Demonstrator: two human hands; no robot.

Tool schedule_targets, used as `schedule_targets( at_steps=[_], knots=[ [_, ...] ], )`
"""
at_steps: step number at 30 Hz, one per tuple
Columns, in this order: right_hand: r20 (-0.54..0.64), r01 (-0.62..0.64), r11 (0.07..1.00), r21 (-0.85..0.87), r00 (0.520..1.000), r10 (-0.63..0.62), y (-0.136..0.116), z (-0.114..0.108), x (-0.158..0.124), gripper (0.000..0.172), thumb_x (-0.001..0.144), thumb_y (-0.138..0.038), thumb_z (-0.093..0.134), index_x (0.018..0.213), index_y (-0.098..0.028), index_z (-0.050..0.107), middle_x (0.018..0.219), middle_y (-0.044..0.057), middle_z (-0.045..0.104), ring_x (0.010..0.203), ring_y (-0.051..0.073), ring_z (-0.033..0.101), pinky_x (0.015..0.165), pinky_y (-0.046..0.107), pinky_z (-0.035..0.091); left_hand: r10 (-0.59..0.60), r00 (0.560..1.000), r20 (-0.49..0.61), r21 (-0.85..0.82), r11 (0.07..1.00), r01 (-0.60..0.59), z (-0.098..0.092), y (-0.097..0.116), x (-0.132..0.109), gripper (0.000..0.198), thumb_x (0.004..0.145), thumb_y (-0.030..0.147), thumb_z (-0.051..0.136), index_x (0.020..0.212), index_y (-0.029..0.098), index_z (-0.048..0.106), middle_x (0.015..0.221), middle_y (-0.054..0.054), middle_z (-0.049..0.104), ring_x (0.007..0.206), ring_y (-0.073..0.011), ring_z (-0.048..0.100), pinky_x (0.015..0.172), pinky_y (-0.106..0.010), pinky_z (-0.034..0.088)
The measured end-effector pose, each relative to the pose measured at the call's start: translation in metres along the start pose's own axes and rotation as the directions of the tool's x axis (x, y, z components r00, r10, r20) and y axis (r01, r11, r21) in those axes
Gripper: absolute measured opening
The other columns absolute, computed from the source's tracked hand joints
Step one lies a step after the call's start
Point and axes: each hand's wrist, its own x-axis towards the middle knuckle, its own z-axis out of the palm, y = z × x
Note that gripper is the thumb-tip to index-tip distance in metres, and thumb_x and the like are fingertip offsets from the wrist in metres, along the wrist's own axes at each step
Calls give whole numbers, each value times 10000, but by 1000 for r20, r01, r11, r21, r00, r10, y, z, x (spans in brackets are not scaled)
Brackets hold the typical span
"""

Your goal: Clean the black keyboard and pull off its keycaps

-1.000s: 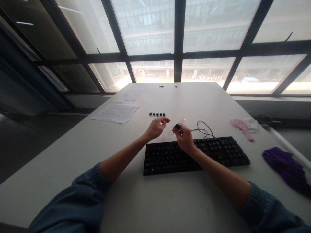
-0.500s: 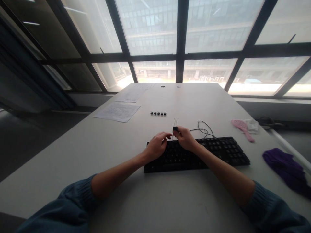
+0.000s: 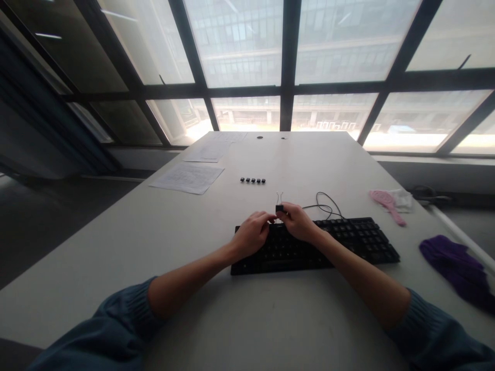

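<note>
My right hand (image 3: pixel 297 222) pinches a small black binder clip (image 3: pixel 279 205) with its wire handles pointing up, held over the far left edge of a black keyboard (image 3: pixel 348 242). My left hand (image 3: pixel 252 234) is curled beside it, fingertips touching the clip's lower part above the keyboard's top row. A row of several small black keycaps (image 3: pixel 252 180) lies on the white table (image 3: pixel 216 309) farther away. The keyboard's thin black cable (image 3: pixel 325 205) loops behind the hands.
Printed paper sheets (image 3: pixel 187 178) lie at the far left, more paper (image 3: pixel 211 152) beyond. A pink hairbrush (image 3: pixel 384 203) and a purple cloth (image 3: pixel 456 265) sit at the right. Large windows stand past the table's far edge.
Both hands came down from the air to the keyboard's far left. The clip turned upright, and my left hand closed in against it.
</note>
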Motion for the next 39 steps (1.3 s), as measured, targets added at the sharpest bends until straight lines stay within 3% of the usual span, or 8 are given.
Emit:
schedule_targets(
  at_steps=[9, 17, 25, 30, 39],
  knots=[
    [59, 25, 998, -53, 998, -22, -3, 1, -3, 190, 952, -185, 528, 776, -189, 599, 800, 14, 595, 749, 158, 536, 694, 276, 388, 42, 999, 8, -13, 999, -42, -3, -2, 3, 321, 870, 40, 465, 1061, 211, 657, 1019, -50, 673, 1018, -224, 601, 943, -370, 479],
    [1, 45, 980, -192, 999, -46, -6, 10, -14, 178, 969, -195, 518, 799, -205, 572, 844, 35, 589, 759, 169, 531, 698, 280, 392, 89, 995, 40, 10, 996, -89, -8, -7, 7, 202, 895, 96, 506, 975, 197, 662, 960, -54, 670, 950, -213, 605, 881, -341, 489],
    [-41, 6, 986, -165, 999, -13, -3, 10, -14, 178, 936, -165, 542, 763, -207, 552, 824, 18, 583, 735, 158, 531, 677, 271, 378, 46, 982, 182, 4, 999, -48, -13, 0, 25, 89, 850, 257, 697, 911, 200, 729, 908, -30, 713, 841, -192, 648, 810, -291, 499],
    [-64, 20, 990, -142, 998, -29, -3, 10, -14, 187, 933, -161, 544, 752, -204, 551, 808, 14, 574, 718, 153, 519, 666, 267, 374, 1, 996, 85, 33, 999, -4, 2, -2, 27, 65, 857, 211, 683, 830, 177, 732, 861, -40, 710, 816, -191, 644, 784, -293, 498],
    [-65, 55, 990, -126, 996, -64, -4, 11, -16, 182, 943, -178, 527, 767, -204, 564, 833, 29, 589, 743, 163, 529, 684, 277, 393, 100, 994, 40, 72, 992, -103, 14, -11, 19, 113, 910, 157, 614, 934, 196, 716, 973, -67, 695, 1019, -237, 614, 932, -389, 497]
  ],
)
